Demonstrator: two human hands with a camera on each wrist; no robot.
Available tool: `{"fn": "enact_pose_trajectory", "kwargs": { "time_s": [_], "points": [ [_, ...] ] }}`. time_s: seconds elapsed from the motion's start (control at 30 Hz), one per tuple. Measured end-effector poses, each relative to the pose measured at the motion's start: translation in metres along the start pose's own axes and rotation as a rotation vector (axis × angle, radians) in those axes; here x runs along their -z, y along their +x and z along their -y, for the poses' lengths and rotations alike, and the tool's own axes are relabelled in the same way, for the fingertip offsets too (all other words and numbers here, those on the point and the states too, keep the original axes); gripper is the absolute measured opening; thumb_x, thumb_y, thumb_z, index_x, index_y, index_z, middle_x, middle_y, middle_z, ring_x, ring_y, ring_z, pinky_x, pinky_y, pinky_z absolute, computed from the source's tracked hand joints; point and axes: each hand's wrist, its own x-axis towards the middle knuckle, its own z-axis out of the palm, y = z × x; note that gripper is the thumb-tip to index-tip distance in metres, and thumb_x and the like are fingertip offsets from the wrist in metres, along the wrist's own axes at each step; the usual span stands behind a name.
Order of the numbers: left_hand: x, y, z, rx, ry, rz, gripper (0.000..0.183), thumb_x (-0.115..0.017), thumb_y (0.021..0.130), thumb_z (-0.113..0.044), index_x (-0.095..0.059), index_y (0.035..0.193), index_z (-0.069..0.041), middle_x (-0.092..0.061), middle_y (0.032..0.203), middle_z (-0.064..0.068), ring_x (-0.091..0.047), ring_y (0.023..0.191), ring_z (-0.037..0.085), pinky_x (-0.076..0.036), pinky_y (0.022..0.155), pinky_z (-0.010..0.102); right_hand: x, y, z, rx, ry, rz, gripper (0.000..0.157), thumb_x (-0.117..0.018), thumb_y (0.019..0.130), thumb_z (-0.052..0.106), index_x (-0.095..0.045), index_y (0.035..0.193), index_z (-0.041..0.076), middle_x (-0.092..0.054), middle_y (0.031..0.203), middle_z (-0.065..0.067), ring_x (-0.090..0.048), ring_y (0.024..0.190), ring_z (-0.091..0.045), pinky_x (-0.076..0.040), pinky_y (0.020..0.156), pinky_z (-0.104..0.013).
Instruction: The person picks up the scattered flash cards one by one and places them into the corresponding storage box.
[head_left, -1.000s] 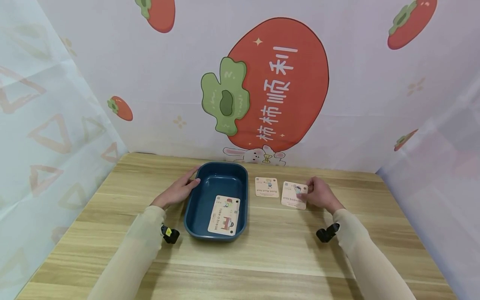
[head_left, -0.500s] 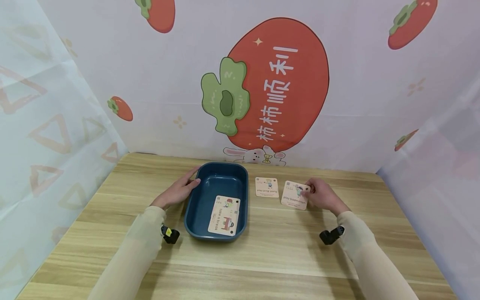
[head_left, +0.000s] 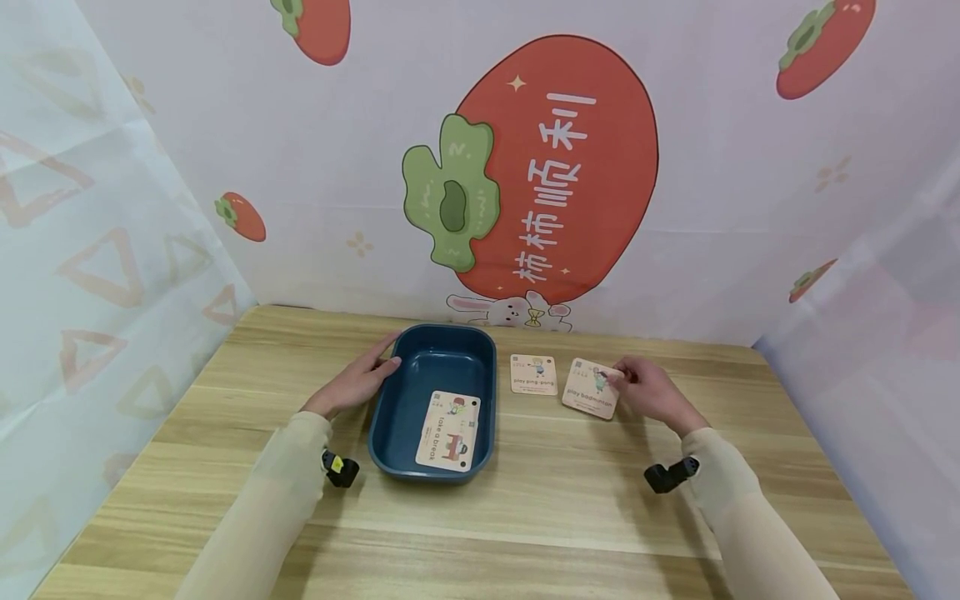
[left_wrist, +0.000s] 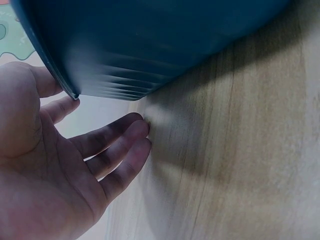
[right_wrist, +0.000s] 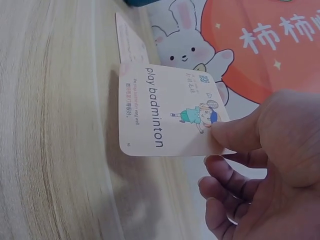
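Note:
My right hand (head_left: pixel 651 392) pinches the right edge of a square "play badminton" picture card (head_left: pixel 591 390), thumb on its printed face. In the right wrist view the card (right_wrist: pixel 170 112) is tilted off the table, casting a shadow. A "play ping-pong" card (head_left: pixel 533 375) lies flat just to its left. My left hand (head_left: pixel 354 385) holds the left rim of a dark blue tray (head_left: pixel 381 417), thumb over the rim. In the left wrist view the hand's (left_wrist: pixel 55 165) other fingers stay apart from the tray wall (left_wrist: pixel 125 60). Inside the tray lies a "take a break" card (head_left: pixel 447 432), possibly overlapping another.
Everything stands on a wood-grain table (head_left: pixel 525 533). A white cloth backdrop (head_left: pixel 330 167) with persimmon prints rises directly behind its far edge, and further cloth closes both sides. Small black wrist cameras hang below the left (head_left: pixel 341 470) and right (head_left: pixel 671 474) sleeves.
The right hand and forearm have shifted slightly right, and the badminton card has turned a little clockwise in its pinch. The left hand, tray and other cards look unmoved.

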Motion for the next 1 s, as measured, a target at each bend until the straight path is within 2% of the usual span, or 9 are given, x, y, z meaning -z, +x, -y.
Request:
{"fn": "enact_pose_trajectory", "kwargs": {
  "time_s": [0.3, 0.57, 1.0],
  "points": [
    [0.0, 0.001, 0.001, 0.003, 0.004, 0.0, 0.061, -0.039, 0.111, -0.036, -0.014, 0.165, -0.021, -0.029, 0.162, 0.024, -0.038, 0.141, 0.046, -0.028, 0.113, 0.067, 0.004, -0.006, 0.01, 0.025, 0.063, -0.031, 0.021, -0.054, 0.106, 0.015, -0.062, 0.111, -0.004, -0.056, 0.09, -0.01, -0.049, 0.08, -0.023, -0.041, 0.063, -0.032],
    [0.0, 0.001, 0.003, -0.033, -0.002, 0.003, 0.062, -0.039, 0.111, -0.036, -0.014, 0.165, -0.018, -0.035, 0.157, 0.027, -0.042, 0.139, 0.046, -0.031, 0.113, 0.065, 0.007, -0.011, 0.026, 0.081, 0.088, -0.078, 0.021, -0.055, 0.106, 0.015, -0.064, 0.11, -0.003, -0.06, 0.094, -0.012, -0.051, 0.083, -0.025, -0.042, 0.065, -0.034],
    [0.0, 0.001, 0.003, -0.033, 0.002, 0.003, 0.062, -0.039, 0.111, -0.037, -0.013, 0.165, -0.019, -0.03, 0.16, 0.025, -0.038, 0.141, 0.046, -0.029, 0.113, 0.066, 0.009, -0.014, 0.053, 0.122, 0.138, -0.076, 0.02, -0.055, 0.106, 0.017, -0.064, 0.108, 0.0, -0.062, 0.098, -0.017, -0.05, 0.085, -0.027, -0.041, 0.065, -0.035]
  ]
}}
